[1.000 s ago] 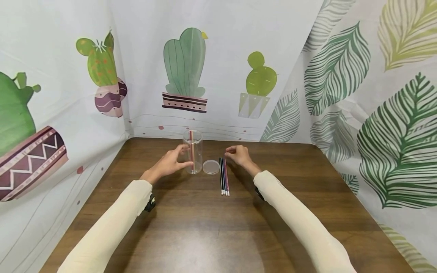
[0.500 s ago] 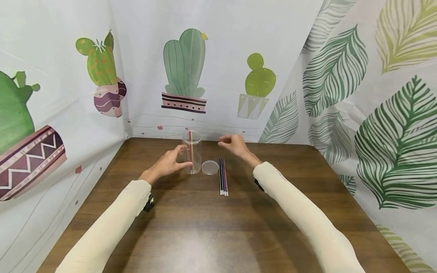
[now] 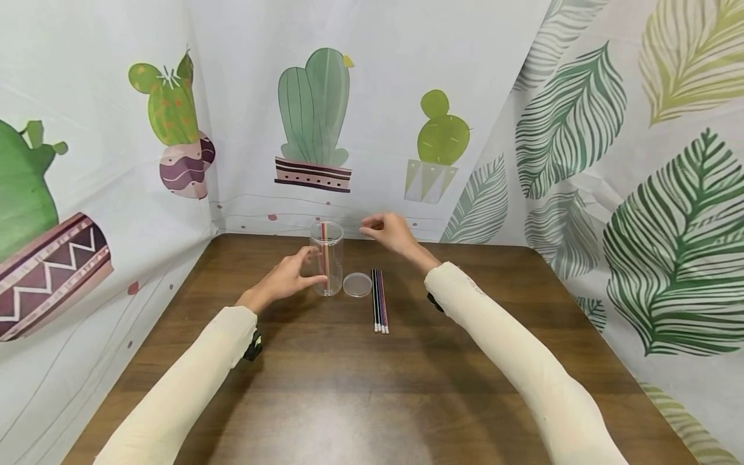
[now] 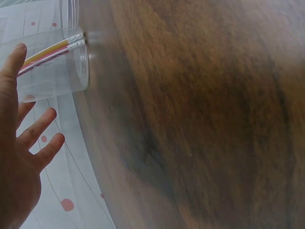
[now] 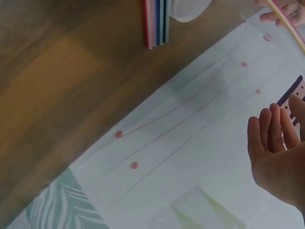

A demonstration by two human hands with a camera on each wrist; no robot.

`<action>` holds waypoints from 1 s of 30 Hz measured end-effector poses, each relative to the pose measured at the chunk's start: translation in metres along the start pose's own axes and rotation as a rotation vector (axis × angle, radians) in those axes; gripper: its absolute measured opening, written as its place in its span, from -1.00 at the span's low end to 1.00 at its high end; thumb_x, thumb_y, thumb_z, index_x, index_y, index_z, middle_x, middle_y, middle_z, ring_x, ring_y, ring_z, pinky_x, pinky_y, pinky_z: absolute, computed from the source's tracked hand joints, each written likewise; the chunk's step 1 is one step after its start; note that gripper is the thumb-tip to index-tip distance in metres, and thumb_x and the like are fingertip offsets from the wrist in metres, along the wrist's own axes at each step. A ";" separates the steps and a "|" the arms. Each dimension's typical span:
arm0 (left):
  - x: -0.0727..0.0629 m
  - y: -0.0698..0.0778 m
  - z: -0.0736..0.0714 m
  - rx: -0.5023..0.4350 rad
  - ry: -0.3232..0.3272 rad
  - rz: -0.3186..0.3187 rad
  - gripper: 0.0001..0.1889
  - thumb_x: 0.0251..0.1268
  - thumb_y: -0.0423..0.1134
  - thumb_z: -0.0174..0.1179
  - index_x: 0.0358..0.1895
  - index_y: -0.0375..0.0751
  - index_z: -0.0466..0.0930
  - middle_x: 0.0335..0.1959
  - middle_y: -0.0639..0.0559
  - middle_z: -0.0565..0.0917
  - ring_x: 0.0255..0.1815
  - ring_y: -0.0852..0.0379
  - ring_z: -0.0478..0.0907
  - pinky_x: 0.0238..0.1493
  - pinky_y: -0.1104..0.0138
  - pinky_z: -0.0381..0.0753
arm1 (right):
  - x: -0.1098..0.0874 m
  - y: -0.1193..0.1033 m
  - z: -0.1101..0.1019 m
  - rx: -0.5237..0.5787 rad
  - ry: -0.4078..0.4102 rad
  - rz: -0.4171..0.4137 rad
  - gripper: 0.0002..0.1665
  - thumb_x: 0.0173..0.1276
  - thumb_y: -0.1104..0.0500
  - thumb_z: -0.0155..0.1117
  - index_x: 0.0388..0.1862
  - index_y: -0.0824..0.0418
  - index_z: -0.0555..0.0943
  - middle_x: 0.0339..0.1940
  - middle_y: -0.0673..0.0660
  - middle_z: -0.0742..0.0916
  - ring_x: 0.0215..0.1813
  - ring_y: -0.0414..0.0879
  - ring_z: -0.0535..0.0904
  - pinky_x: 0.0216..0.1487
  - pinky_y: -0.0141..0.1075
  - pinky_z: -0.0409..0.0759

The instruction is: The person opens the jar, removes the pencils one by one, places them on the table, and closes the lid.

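Note:
A tall clear jar [image 3: 336,268] stands upright at the table's far side. Two pencils [image 4: 55,50], one yellow and one pinkish red, lean inside it with their eraser ends down. My left hand [image 3: 285,276] is at the jar's left side, thumb in front and fingers behind, loosely spread; firm contact is unclear. My right hand [image 3: 391,231] hovers right of the jar, around rim height, fingers slightly bent, and no object shows in it. Right of the jar lie a round clear lid [image 3: 357,285] and a row of several dark and pink pencils [image 3: 380,301], erasers toward me.
The brown wooden table [image 3: 349,387] reaches back to a hanging white cloth [image 3: 383,116] printed with cacti and leaves. This cloth stands close behind the jar and along both sides.
My right hand has lifted from the far ends of the lying pencils and moved up and left toward the jar. The left hand, jar, lid and pencils look unmoved.

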State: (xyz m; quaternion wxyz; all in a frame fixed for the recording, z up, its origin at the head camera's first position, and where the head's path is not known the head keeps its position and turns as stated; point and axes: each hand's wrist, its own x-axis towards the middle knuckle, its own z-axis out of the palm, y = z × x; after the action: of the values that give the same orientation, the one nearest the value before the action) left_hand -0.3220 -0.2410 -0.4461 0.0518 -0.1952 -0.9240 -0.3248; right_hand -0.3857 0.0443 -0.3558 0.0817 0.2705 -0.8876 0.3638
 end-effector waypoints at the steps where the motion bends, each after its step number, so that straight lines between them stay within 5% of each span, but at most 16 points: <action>1: 0.000 0.000 0.000 -0.001 0.000 -0.001 -0.18 0.32 0.15 0.42 0.49 -0.10 0.26 0.31 -0.24 0.60 0.33 -0.27 0.54 0.26 -0.23 0.51 | 0.001 -0.003 0.000 0.006 -0.003 -0.003 -0.70 0.45 0.16 0.44 0.06 0.29 0.77 -0.09 0.18 0.84 -0.04 0.01 0.78 0.04 -0.21 0.69; 18: 0.000 0.001 -0.001 -0.008 -0.008 -0.005 -0.18 0.34 0.13 0.41 0.51 -0.07 0.23 0.32 -0.24 0.58 0.35 -0.26 0.52 0.25 -0.22 0.52 | 0.014 -0.048 -0.002 -0.033 -0.012 -0.104 -0.75 0.44 0.14 0.45 -0.01 0.26 0.81 -0.15 0.13 0.86 -0.11 -0.05 0.79 -0.03 -0.27 0.70; 30: -0.001 -0.001 -0.001 -0.005 -0.018 -0.019 -0.18 0.33 0.18 0.39 0.50 -0.06 0.24 0.30 -0.27 0.59 0.35 -0.27 0.52 0.24 -0.23 0.53 | 0.020 -0.063 0.016 -0.064 -0.077 -0.148 -0.77 0.45 0.15 0.44 0.00 0.21 0.81 -0.17 0.10 0.86 -0.17 -0.09 0.77 -0.12 -0.35 0.69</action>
State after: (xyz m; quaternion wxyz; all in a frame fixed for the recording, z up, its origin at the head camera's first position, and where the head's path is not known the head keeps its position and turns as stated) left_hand -0.3217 -0.2420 -0.4461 0.0397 -0.1895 -0.9254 -0.3259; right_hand -0.3677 -0.0127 -0.3227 0.0828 0.3462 -0.8790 0.3174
